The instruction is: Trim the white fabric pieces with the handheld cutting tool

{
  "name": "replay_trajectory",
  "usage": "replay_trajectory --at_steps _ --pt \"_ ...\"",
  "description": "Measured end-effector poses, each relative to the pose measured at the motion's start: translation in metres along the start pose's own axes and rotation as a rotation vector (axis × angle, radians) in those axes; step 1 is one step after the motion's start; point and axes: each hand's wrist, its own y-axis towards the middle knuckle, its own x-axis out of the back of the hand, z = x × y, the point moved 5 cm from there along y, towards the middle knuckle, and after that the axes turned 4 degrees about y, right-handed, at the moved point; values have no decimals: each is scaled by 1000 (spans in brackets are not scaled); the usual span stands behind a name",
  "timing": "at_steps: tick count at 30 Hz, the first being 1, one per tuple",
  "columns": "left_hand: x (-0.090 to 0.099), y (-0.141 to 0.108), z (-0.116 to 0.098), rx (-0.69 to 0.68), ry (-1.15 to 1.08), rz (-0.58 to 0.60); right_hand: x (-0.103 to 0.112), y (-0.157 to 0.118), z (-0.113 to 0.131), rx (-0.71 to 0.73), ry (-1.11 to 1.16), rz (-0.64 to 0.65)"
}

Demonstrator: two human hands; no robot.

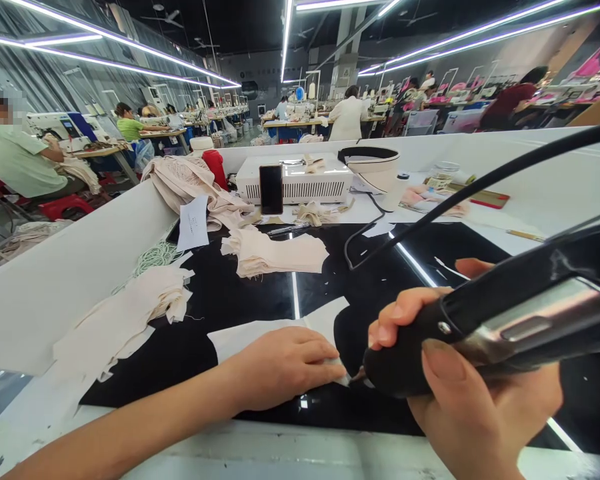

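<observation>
A black corded handheld tool (520, 313) with a metal band is wrapped in my right hand (460, 373). Its small tip points down and left, close to the edge of a white cut piece (260, 333) on the glossy black board (190, 357). My left hand (290, 363) lies palm down on that piece, fingers stretched toward the tool's tip. What lies under the left fingertips is partly hidden. Beyond the hands sits a stack of cream fabric pieces (280, 253). Another cream stack (130, 313) is at the left.
A white vented box (320, 180) with a phone (271, 190) against it stands at the back. Crumpled cream fabric (195, 180), green cord (157, 257) and a round container (373, 170) lie around. The tool's black cable (430, 213) arcs across the right. People sit at machines beyond.
</observation>
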Motion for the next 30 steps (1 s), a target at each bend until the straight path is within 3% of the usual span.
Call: replay_trajectory --at_steps 10,16,24,30 --pt "1 2 -5 -50 128 24 2 1 0 17 -13 8" --pt "4 2 -7 -64 117 -20 1 0 2 18 -5 8" --pt "-3 -3 -6 -49 119 59 3 -2 0 -1 -33 -21" --pt "-1 -4 -6 -55 107 3 4 1 -1 3 -34 -48"
